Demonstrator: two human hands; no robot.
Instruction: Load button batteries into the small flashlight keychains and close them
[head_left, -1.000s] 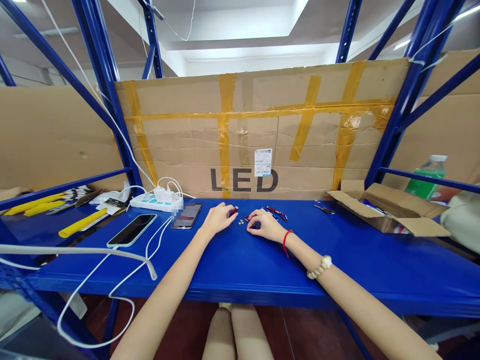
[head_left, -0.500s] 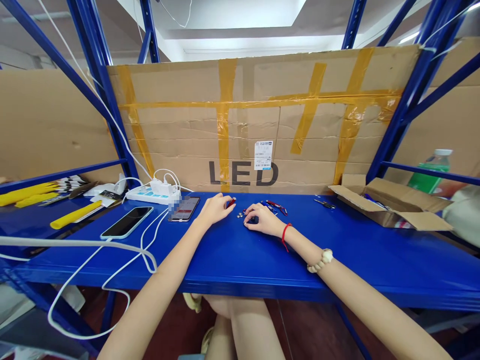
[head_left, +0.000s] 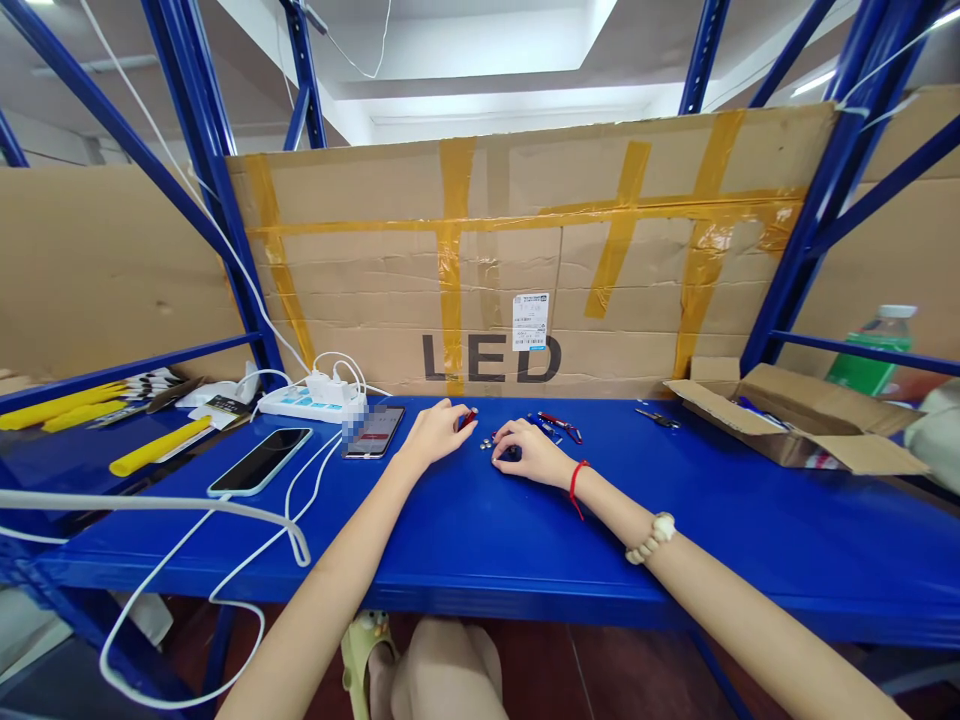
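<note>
Just left of the frame's centre, the left hand (head_left: 436, 436) pinches one small red piece (head_left: 468, 419). It looks light, stiff and perhaps slick, best taken by its sides between thumb and fingertip. The right hand (head_left: 531, 452) curls low over the surface (head_left: 465, 530) near the centre; whether it grips anything is unclear. Between the hands lie tiny silvery pieces (head_left: 485, 445), too small to count surely. Two phones (head_left: 260, 462) lie at centre-left; one red carabiner-like clip (head_left: 556, 424) lies beyond the right hand.

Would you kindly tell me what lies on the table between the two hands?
In the head view, a few small shiny pieces lie there, nearer the right hand than the left hand.
</note>
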